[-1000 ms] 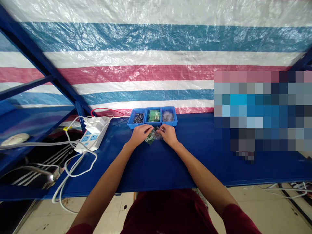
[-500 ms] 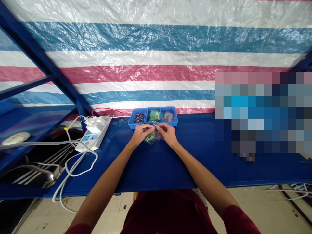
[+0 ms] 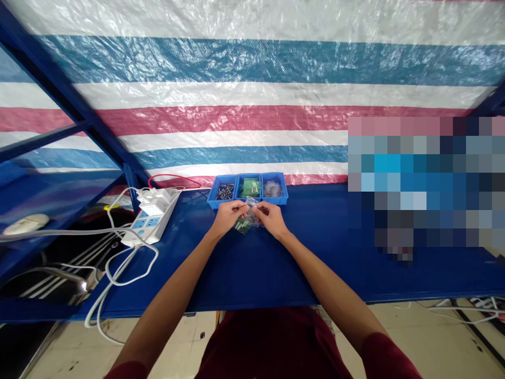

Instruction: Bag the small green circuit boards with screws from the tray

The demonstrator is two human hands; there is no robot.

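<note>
My left hand and my right hand meet just in front of the blue bins, fingers pinched. Between the fingertips is a small clear plastic bag, and both hands grip it. Under and just below the hands lie a green packet with pale marks and more clear bags with small contents too tiny to name. The left bin holds dark and silver screws. Green packets fill the middle bin, and clear bags fill the right one.
A white power strip with white plugs and looped cables stands at the left of the blue table. A mouse rests on the left shelf. Striped sheeting hangs behind. A blurred-out patch covers the right.
The clear bag between my fingertips now shows more, its top rising higher toward the bins. My fingertips have shifted slightly apart; the arms have hardly moved.
</note>
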